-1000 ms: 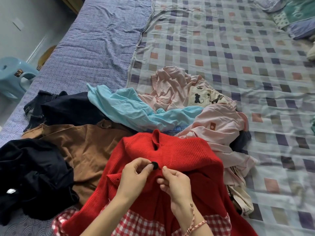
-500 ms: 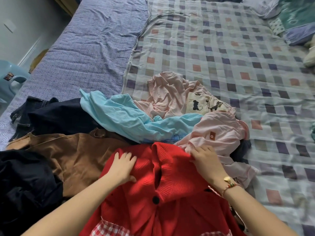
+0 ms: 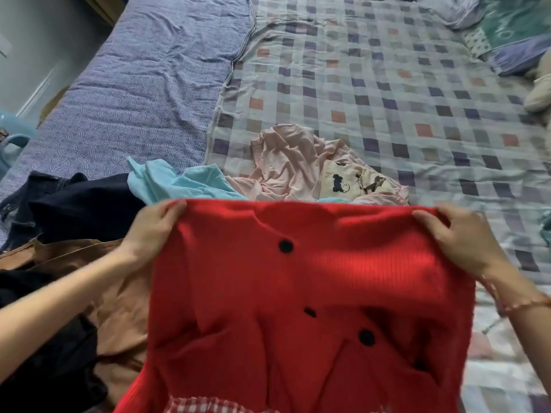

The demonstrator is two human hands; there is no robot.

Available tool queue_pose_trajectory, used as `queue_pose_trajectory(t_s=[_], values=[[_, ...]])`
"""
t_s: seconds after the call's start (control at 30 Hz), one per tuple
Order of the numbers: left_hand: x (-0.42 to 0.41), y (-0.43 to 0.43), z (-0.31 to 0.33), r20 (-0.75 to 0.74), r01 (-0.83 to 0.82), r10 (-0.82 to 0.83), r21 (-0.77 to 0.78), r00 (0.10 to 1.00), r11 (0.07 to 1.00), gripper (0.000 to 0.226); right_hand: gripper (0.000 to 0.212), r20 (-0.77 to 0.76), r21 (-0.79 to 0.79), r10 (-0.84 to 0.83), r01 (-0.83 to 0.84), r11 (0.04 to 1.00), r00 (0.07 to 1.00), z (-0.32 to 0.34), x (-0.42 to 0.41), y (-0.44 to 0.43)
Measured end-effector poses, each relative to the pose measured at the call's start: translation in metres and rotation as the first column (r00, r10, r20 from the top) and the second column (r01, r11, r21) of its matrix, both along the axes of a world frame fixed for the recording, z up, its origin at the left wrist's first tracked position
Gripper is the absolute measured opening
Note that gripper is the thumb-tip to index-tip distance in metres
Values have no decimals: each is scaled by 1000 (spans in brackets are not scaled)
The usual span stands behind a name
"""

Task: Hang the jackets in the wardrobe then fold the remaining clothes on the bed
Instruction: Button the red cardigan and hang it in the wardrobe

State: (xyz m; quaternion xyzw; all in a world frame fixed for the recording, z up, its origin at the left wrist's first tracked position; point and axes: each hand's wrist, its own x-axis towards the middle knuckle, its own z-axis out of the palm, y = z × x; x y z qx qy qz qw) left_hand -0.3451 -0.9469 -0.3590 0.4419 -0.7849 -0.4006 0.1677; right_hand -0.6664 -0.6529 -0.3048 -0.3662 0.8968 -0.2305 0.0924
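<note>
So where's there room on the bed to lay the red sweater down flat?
Bare room: the checked quilt beyond the pink top, up toward the pillows, and the purple sheet left of it, beyond the light blue shirt. Crowded near you: the brown garment and dark clothes lie left of the red sweater.

A bed (image 3: 447, 210) carries a checked quilt (image 3: 372, 84) beside a purple patterned sheet (image 3: 134, 84). At left, a pale blue stool (image 3: 15, 140) (only partly visible) stands near a grey wall (image 3: 29, 40).

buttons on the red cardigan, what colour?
Black, three buttons visible on the red cardigan, head view.
</note>
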Motion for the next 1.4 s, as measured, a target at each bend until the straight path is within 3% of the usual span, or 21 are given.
queue_pose_trajectory(t_s=[0.17, 0.23, 0.3, 0.33, 0.4, 0.47, 0.57, 0.7, 0.77, 0.8, 0.83, 0.9, 0.93, 1.0, 1.07, 1.13, 1.17, 1.23, 1.3, 1.4], values=[[-64, -28, -11, 108, -228, 259, -243, 960, 943, 28, 42, -137, 66, -242, 253, 965, 960, -19, -13, -67], [-79, 6, -19, 62, -111, 135, -299, 989, 948, 25, 27, -83, -107, -201, 192, 976, 976, -27, 18, -82], [-76, 57, -35, 126, 147, -113, -309, 986, 940, 37, 8, 91, -171, -13, 29, 985, 996, -49, 68, -81], [-71, 82, -44, 199, 272, -221, -291, 955, 917, 44, 5, 189, -114, 80, -59, 992, 979, -63, 91, -76], [-69, 109, -68, 360, 371, -278, -221, 891, 902, 55, 12, 324, 34, 144, -163, 986, 935, -97, 120, -70], [-71, 121, -89, 498, 345, -224, -166, 838, 924, 63, 23, 304, 132, 102, -148, 980, 947, -125, 129, -71], [-76, 127, -99, 621, 393, -180, -224, 763, 892, 65, 32, 162, 270, 86, -128, 954, 983, -144, 135, -80], [-88, 124, -115, 601, 436, -148, -367, 785, 821, 71, 33, -101, 307, 169, -131, 943, 980, -152, 139, -91], [-92, 121, -119, 521, 378, -119, -425, 845, 823, 65, 18, -28, 235, 128, -118, 965, 991, -155, 135, -97], [-92, 121, -117, 431, 302, -104, -420, 896, 856, 55, 16, 111, 166, 72, -90, 982, 991, -154, 136, -99], [-93, 121, -118, 309, 206, -88, -373, 947, 905, 41, 15, 285, 58, -5, -13, 998, 958, -155, 136, -101], [-92, 125, -118, 62, -13, 26, -202, 998, 979, 11, 11, 578, -101, -162, 267, 959, 800, -152, 140, -105], [-92, 126, -112, -23, -77, 76, -86, 997, 993, 5, 11, 661, -130, -216, 393, 910, 718, -149, 144, -106], [-92, 128, -103, -81, -183, 194, 132, 978, 974, 11, 15, 744, -140, -224, 474, 869, 630, -145, 149, -103], [-91, 128, -94, -85, -208, 265, 411, 961, 888, 23, 22, 778, -107, -195, 431, 896, 598, -138, 153, -101], [-88, 131, -89, -106, -184, 342, 678, 934, 712, 31, 28, 842, -72, -164, 408, 910, 514, -131, 155, -98], [-85, 132, -86, -107, -172, 377, 755, 920, 633, 31, 29, 877, -56, -145, 396, 916, 458, -126, 155, -96], [-80, 137, -84, -107, -156, 406, 812, 908, 562, 28, 28, 915, -37, -113, 360, 932, 387, -117, 153, -91], [-77, 139, -83, -111, -146, 406, 821, 907, 552, 27, 28, 897, -22, -114, 300, 954, 427, -111, 150, -86], [-78, 142, -82, -88, -173, 401, 803, 912, 570, 33, 31, 773, -3, -101, 162, 987, 626, -110, 152, -81]])
